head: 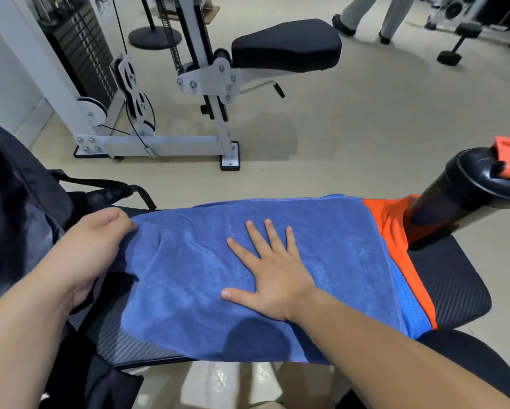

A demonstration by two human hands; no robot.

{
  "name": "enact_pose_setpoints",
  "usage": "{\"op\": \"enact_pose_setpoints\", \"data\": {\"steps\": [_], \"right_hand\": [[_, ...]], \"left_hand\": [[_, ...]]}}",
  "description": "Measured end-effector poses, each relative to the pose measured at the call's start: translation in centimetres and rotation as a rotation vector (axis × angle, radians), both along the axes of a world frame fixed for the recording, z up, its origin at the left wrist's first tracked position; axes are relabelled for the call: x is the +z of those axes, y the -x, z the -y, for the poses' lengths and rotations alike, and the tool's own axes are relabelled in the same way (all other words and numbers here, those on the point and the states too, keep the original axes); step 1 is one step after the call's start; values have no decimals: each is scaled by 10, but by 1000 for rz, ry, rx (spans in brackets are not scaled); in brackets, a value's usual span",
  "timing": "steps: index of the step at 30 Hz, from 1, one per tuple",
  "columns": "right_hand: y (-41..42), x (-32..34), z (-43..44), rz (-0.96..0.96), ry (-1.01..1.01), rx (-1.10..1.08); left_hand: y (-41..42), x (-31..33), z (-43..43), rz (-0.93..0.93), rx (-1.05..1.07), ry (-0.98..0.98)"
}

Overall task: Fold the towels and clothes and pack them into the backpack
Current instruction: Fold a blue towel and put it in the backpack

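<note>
Two hands are at work on one blue towel [188,276], seen from the single head view. The right hand [274,278] lies flat on the middle of the cloth, fingers straight and spread, pressing it down. The left hand [85,249] has its fingers curled round the towel's left edge, near the far corner. The hands are well apart, one at the centre and one at the side.

The towel is spread across a black padded bench [448,284] and looks at most partly folded, since its edges show more than one layer. Under its right side lies an orange garment [392,225], with a strip of lighter blue mesh fabric [407,296] between the two; I cannot tell whether either is folded. The black backpack [17,216] sits at the left, just beside the left hand, and how much it holds is hidden. By my reading the task is early: the folding of this towel is in hand, the other pieces wait, and nothing visible has been packed.

A black shaker bottle [460,202] with an orange cap stands on the bench's right end, on the orange garment. Beyond is a gym's pale floor [351,128], a cable machine [206,84] with its weight stack [79,48] and padded seat, and the legs of another person [365,13] far off.
</note>
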State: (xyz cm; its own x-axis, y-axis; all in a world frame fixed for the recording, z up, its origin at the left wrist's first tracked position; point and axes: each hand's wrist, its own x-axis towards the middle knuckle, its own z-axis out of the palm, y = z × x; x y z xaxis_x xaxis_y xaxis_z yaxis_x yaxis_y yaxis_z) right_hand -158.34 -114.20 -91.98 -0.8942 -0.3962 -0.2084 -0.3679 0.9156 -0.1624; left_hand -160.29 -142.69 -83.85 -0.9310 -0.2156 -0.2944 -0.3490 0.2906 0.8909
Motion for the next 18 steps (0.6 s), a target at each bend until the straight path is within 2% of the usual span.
{"op": "enact_pose_setpoints", "data": {"steps": [2, 3, 4, 7, 8, 12, 14, 18], "right_hand": [[0, 0, 0, 3, 19, -2], [0, 1, 0, 4, 27, -2], [0, 1, -1, 6, 32, -3], [-1, 1, -2, 18, 39, -7], [0, 2, -1, 29, 47, -10], [0, 3, -1, 46, 52, -15], [0, 3, 0, 35, 34, -10], [1, 0, 0, 17, -3, -12]], "left_hand": [[0, -2, -2, 68, 16, -228], [-1, -6, -3, 99, -9, -275], [-2, -13, -5, 105, -62, -221], [-10, -41, -6, 59, -321, 434], [-12, -47, -8, 28, -386, 591], [-12, -46, -14, -105, -412, 814], [-13, -39, -8, -133, -399, 815], [-16, -14, 7, -137, -159, 636]]}}
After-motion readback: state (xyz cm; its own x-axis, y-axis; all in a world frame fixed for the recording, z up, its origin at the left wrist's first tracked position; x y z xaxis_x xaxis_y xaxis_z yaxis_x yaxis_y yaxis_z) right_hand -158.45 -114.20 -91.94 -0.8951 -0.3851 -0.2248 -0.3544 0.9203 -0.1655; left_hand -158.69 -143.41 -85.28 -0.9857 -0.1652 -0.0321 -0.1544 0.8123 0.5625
